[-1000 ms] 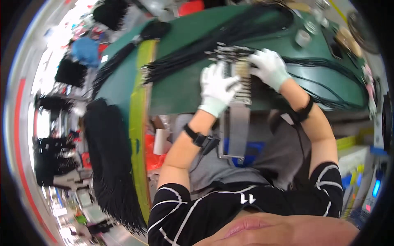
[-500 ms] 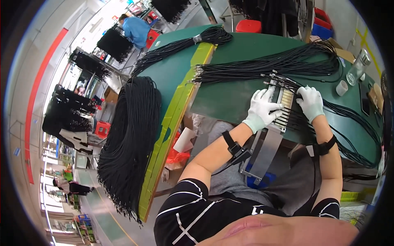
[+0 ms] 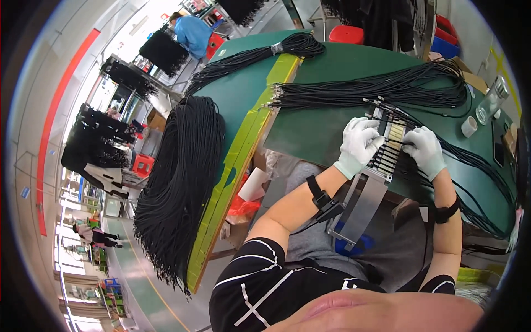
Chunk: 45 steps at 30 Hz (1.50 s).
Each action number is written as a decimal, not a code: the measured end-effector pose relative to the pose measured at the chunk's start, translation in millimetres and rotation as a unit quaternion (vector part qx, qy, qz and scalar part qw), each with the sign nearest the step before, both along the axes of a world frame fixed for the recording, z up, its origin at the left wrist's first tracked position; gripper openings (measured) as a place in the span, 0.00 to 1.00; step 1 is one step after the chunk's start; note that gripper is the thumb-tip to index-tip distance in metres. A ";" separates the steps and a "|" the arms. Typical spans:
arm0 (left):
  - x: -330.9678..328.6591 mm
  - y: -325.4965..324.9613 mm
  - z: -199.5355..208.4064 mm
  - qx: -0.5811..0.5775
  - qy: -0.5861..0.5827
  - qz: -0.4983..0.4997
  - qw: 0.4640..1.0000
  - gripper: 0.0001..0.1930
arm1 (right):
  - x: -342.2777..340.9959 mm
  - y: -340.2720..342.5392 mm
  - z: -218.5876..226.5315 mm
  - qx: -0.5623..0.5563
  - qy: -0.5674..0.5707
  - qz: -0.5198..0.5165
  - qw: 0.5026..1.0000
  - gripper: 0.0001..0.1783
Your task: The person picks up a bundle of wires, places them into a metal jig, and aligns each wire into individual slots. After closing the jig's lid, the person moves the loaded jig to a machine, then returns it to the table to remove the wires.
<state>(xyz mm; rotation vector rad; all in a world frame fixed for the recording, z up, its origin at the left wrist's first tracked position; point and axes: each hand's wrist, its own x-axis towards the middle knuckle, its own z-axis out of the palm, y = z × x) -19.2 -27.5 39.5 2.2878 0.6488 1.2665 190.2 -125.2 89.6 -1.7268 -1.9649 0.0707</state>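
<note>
My left hand (image 3: 358,145), in a white glove, is at the left side of a metal slotted fixture (image 3: 377,176). Its thumb and fingers are pinched together on a black cable (image 3: 394,141) that crosses the fixture. To the right of the fixture, my gloved right hand (image 3: 426,151) has its fingertips closed around the same cable. Several black cables lie side by side in the slots, below a row of pale blocks (image 3: 396,131). The fingers partly hide the cable's ends.
A long cable bundle (image 3: 376,88) lies across the green table (image 3: 298,130) behind the fixture. Another thick bundle (image 3: 180,182) hangs over the left, beyond a yellow-taped edge (image 3: 243,149). A glass bottle (image 3: 491,100), a paper cup (image 3: 469,127) and a phone (image 3: 499,143) stand or lie at right.
My left fingers have drawn together from a spread pose into a pinch. My right hand has come slightly nearer along the fixture. The whole view has shifted a little.
</note>
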 end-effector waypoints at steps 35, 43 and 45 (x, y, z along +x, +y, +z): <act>-12.3 20.5 -19.3 -0.171 0.051 0.061 0.982 0.10 | 8.7 -2.9 -16.6 -0.043 -0.052 -0.104 0.992 0.09; -6.1 12.0 -18.7 -0.041 0.091 0.029 0.995 0.10 | 7.1 -4.6 -23.0 -0.046 -0.010 -0.097 0.994 0.09; -4.8 12.6 -23.1 -0.093 0.081 0.024 0.992 0.09 | 8.2 -4.4 -23.7 -0.064 0.000 -0.098 0.993 0.09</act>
